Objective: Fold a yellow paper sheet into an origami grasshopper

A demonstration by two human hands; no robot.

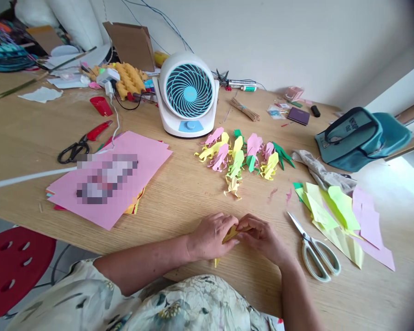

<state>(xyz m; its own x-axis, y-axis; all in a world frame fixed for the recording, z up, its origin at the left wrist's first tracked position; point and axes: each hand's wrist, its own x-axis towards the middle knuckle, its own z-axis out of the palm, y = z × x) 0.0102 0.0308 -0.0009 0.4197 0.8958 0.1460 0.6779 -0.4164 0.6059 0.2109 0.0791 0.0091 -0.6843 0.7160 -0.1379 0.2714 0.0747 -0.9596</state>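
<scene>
Between my two hands, close to the table's front edge, is a small piece of folded yellow paper (231, 233). My left hand (212, 234) wraps round it from the left, fingers closed. From the right, the fingertips of my right hand (260, 236) pinch its other end. A yellow tip sticks out below my left palm; the rest of the fold is largely covered by fingers. Beyond my hands stand several folded paper figures with thin legs, among them a pink one (254, 144), a light green one (237, 163) and a pale yellow one (233, 186).
White-handled scissors (319, 257) lie right of my right hand, beside loose green, yellow and pink paper sheets (369, 220). At left is a stack of pink paper (148, 156) with red-and-black pruning shears (84, 142). A fan (189, 92) and a teal bag (355, 138) stand farther back.
</scene>
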